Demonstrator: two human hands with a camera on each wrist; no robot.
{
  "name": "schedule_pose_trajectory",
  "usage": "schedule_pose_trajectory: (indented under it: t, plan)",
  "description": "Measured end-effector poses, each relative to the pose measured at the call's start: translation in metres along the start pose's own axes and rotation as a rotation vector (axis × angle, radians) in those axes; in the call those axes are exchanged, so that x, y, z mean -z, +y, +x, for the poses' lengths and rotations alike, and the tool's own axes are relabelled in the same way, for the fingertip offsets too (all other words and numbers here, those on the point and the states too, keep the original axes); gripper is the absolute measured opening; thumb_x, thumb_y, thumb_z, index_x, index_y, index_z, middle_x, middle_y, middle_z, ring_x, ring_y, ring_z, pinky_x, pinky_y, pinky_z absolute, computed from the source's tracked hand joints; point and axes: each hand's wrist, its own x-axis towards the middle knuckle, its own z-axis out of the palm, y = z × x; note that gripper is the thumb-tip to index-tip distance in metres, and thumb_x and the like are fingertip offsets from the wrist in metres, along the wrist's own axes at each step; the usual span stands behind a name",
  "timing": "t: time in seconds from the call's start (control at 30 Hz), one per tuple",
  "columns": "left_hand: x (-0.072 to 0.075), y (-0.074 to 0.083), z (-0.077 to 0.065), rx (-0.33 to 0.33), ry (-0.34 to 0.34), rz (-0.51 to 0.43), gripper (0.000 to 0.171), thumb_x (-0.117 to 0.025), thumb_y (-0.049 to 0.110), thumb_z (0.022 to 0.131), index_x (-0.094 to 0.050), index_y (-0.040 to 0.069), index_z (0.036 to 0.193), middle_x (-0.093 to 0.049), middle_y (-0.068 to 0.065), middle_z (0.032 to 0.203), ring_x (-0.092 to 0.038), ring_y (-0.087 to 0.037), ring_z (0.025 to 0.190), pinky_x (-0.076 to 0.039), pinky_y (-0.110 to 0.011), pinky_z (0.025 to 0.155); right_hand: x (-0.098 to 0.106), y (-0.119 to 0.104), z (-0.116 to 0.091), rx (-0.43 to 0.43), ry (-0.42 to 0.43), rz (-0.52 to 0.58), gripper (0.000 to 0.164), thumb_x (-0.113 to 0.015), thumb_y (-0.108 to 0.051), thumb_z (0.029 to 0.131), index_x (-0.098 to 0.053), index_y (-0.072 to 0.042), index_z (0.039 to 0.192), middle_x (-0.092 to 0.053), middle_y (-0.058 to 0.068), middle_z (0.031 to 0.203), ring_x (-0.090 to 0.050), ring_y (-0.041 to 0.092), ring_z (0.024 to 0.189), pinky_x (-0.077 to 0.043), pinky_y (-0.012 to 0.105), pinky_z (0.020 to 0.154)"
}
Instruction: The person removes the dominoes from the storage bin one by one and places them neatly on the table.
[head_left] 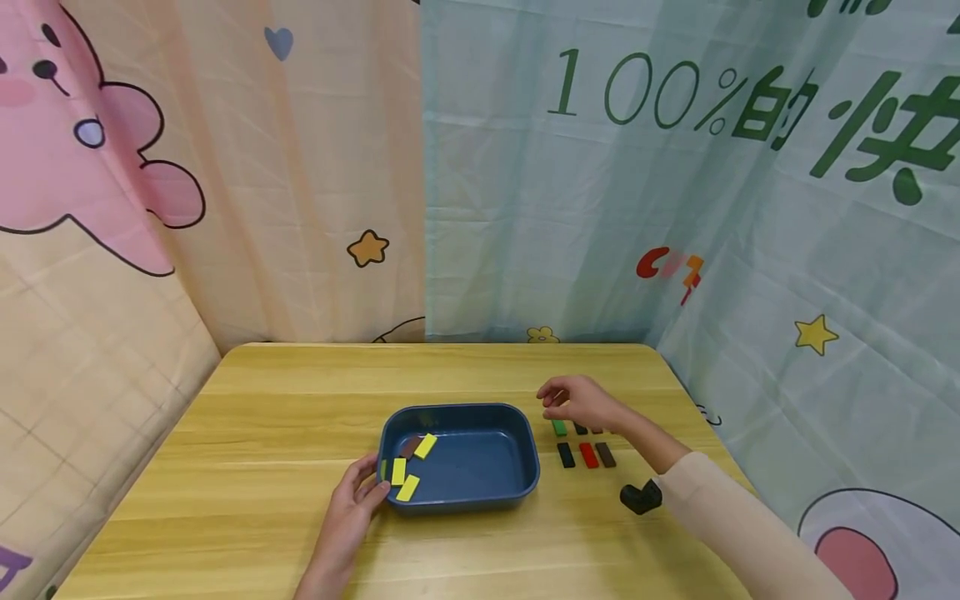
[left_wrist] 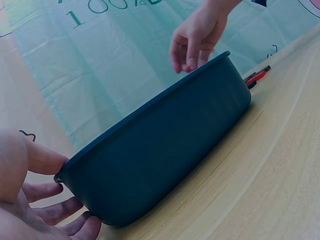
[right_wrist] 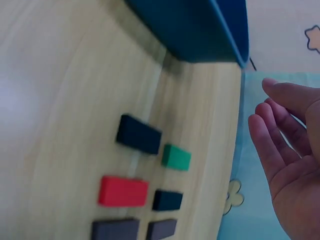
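Note:
A dark blue rectangular basin [head_left: 480,467] sits on the wooden table. My left hand [head_left: 354,498] grips its left end, the thumb at the rim and the fingers against the outer wall [left_wrist: 150,150]. Inside, at the left, lie yellow blocks [head_left: 425,446], a brown block [head_left: 409,447] and a partly hidden green one. Beyond the basin's right end, my right hand [head_left: 581,402] hovers with loosely bent fingers, holding nothing. Below it, in two rows, lie a green block [right_wrist: 176,157], a red block [right_wrist: 123,191], black blocks [right_wrist: 139,134] and brown ones [right_wrist: 116,230].
A black object [head_left: 641,497] of unclear kind is on the table beside the right sleeve [head_left: 738,521]. Printed curtains [head_left: 525,208] hang behind the table's [head_left: 247,400] far edge and along both sides.

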Motion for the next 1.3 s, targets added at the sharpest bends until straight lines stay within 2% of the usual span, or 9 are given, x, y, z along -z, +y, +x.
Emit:
schedule_pose_trajectory:
  t: [0.23,0.33,0.53,0.7,1.03,1.3]
  plan:
    - [0.001,-0.002,0.000,-0.009,0.002,0.000,0.052,-0.054,0.001,0.105,-0.035,-0.003,0.154,-0.037,-0.027,0.156,-0.040,-0.044,0.141,-0.049,-0.024,0.097,-0.011,-0.025,0.032,0.113,-0.085,-0.002,0.023,-0.076,-0.006,0.094,-0.072,-0.004,0.117,-0.069,-0.002,0.098,-0.069,0.014,0.091,-0.058,0.030,0.082]
    - [0.001,-0.003,0.001,-0.014,-0.006,0.000,0.052,-0.054,0.002,0.106,-0.035,-0.003,0.154,-0.036,-0.028,0.156,-0.040,-0.045,0.141,-0.049,-0.028,0.100,-0.017,-0.037,0.042,0.148,-0.118,-0.016,0.025,-0.076,-0.005,0.094,-0.071,0.000,0.118,-0.070,0.000,0.098,-0.069,0.013,0.091,-0.059,0.029,0.083]
    - [-0.001,-0.004,0.001,0.002,0.001,-0.005,0.052,-0.053,0.002,0.106,-0.035,-0.003,0.154,-0.036,-0.027,0.155,-0.040,-0.045,0.141,-0.046,-0.039,0.108,-0.034,-0.058,0.065,0.213,-0.197,-0.050,0.025,-0.075,-0.002,0.094,-0.072,0.003,0.118,-0.073,0.014,0.104,-0.069,0.011,0.091,-0.057,0.028,0.086]
    - [-0.001,-0.004,0.001,0.000,0.003,-0.009,0.052,-0.053,0.001,0.106,-0.035,-0.003,0.154,-0.036,-0.027,0.155,-0.040,-0.044,0.140,-0.049,-0.031,0.103,-0.048,-0.072,0.085,0.280,-0.259,-0.091,0.025,-0.075,-0.001,0.094,-0.072,0.003,0.118,-0.074,0.014,0.107,-0.069,0.011,0.094,-0.056,0.025,0.087]
    - [-0.001,-0.002,0.000,-0.019,0.004,-0.020,0.052,-0.054,0.000,0.105,-0.036,-0.003,0.154,-0.037,-0.026,0.155,-0.041,-0.044,0.140,-0.049,-0.021,0.095,-0.078,-0.095,0.111,0.345,-0.380,-0.155,0.026,-0.076,-0.003,0.093,-0.072,0.002,0.118,-0.073,0.009,0.107,-0.068,0.007,0.094,-0.053,0.019,0.086]
    - [-0.003,0.000,-0.003,-0.020,0.002,-0.026,0.051,-0.054,-0.001,0.105,-0.037,-0.003,0.153,-0.039,-0.026,0.154,-0.042,-0.042,0.140,-0.048,-0.019,0.093,-0.103,-0.103,0.122,0.348,-0.462,-0.197,0.022,-0.072,0.002,0.095,-0.074,-0.001,0.117,-0.074,0.005,0.105,-0.066,0.004,0.091,-0.052,0.015,0.084]
